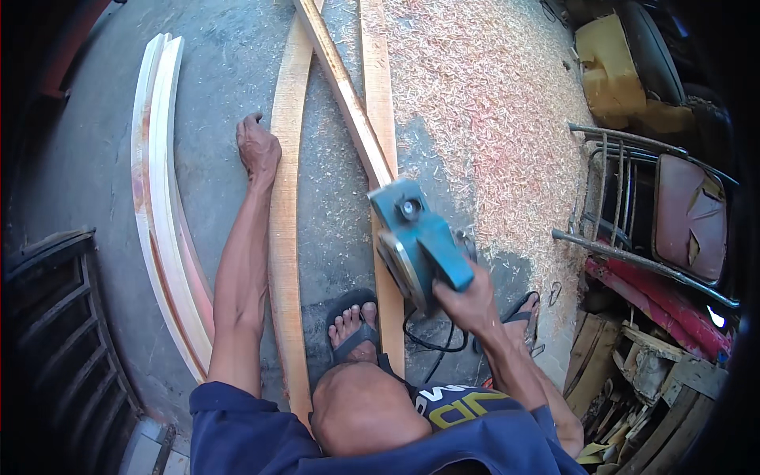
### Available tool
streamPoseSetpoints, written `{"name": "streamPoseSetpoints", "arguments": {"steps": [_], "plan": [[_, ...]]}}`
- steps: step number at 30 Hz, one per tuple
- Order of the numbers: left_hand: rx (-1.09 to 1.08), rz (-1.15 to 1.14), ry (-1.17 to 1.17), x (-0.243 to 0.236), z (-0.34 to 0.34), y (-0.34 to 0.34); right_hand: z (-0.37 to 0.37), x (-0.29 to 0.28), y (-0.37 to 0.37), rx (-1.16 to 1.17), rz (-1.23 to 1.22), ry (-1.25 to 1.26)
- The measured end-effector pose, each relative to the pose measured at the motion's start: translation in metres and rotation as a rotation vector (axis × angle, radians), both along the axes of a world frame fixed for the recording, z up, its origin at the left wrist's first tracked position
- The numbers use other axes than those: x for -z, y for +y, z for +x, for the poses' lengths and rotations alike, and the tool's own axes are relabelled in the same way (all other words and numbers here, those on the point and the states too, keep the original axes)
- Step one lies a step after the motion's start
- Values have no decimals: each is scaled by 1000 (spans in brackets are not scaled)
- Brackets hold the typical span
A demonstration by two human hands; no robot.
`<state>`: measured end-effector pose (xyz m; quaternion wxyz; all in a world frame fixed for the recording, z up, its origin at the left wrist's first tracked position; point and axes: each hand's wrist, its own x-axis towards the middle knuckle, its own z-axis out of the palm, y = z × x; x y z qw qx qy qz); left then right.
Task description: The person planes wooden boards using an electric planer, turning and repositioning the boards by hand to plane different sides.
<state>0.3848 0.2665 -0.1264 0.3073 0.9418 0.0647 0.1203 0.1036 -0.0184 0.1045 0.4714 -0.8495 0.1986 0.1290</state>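
My right hand [473,299] is wrapped round the handle of a teal electric hand planer [427,237]. The planer's front end sits over the near end of a narrow wooden strip [348,95], which runs away from me toward the top; the tool hides where the strip ends. Off to the left, my left hand [258,149] hovers with its fingers curled in and nothing visible in them. It is beside a long flat plank [286,174]. Another plank [381,103] lies partly under the strip and the planer.
Pale wood shavings [499,119] cover the floor at the right. Several bundled light battens [158,182] lie at the left, near a dark slatted frame [71,317]. A metal-framed chair [689,214] and scrap wood [649,380] crowd the right. A black cord [435,347] trails by my feet.
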Motion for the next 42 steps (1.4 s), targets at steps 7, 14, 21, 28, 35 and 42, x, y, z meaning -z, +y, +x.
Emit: {"name": "streamPoseSetpoints", "arguments": {"steps": [7, 14, 21, 28, 35, 42], "plan": [[-16, -48, 55, 1, 3, -12, -138, -22, -31, 80, 24, 190], [-26, -6, 59, 6, 0, 6, -13, -6, 3, 88, 12, 116], [-49, -118, 69, 11, -4, -1, 194, 26, 32, -10, -68, 9], [-37, -175, 30, -3, -3, -10, 377, 37, 63, -81, -51, -141], [-41, -133, -3, 9, -2, -9, 356, 45, 46, -173, 28, -153], [-51, -94, 3, 10, -1, 0, 118, 8, 10, -39, 3, 13]]}}
